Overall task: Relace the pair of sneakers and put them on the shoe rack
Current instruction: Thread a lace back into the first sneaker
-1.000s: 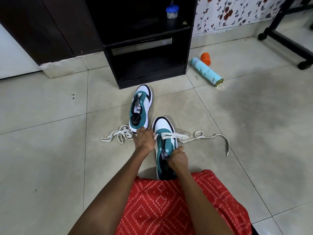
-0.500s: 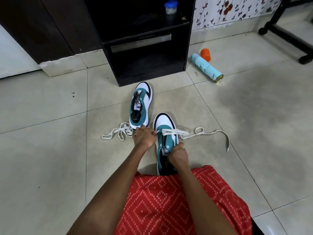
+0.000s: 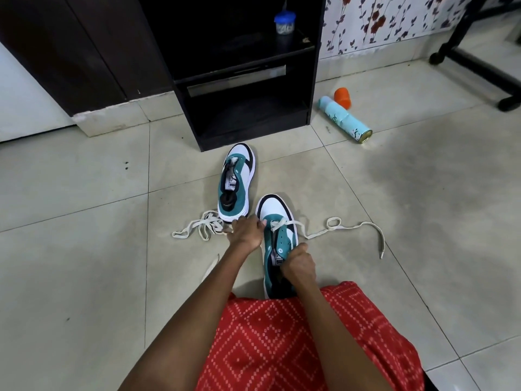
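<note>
Bearings taken from the seated person, 12 o'clock straight ahead.

- A glossy grey-beige tiled floor (image 3: pixel 84 249) with thin grout lines was noted; a red woven cloth with white diamond print (image 3: pixel 282 334) was seen over the lap at 6 o'clock.
- The near sneaker (image 3: pixel 277 218), with a smooth white rounded toe, a black rim and a matte teal suede-like upper, was found standing on the tiles at 12 o'clock, just beyond the lap, toe pointing away.
- A flat cream woven threaded lace (image 3: pixel 352 225) was passed across its foremost eyelets and trailed in loops towards 2 o'clock.
- The left hand (image 3: pixel 246 231) was closed, fingers curled round this lace at the shoe's left eyelet edge.
- The right hand (image 3: pixel 298 262) was closed in a fist, the tongue and right collar edge of the near sneaker being gripped.
- The far sneaker (image 3: pixel 236 183), matching and unlaced, was set further out at 11 o'clock, its heel beside the left hand.
- A second, loose lace (image 3: pixel 197 228) lay crumpled at 10 o'clock, touching that heel.
- The black boxy laminate shoe rack (image 3: pixel 248 117) stood at 12 o'clock, beyond both shoes; a small blue-lidded clear tub (image 3: pixel 284 24) was seen on its upper shelf.
- A pale blue cylindrical spray can (image 3: pixel 345 119) lay on its side at 1 o'clock, with an orange plastic cap (image 3: pixel 342 97) beside it.
</note>
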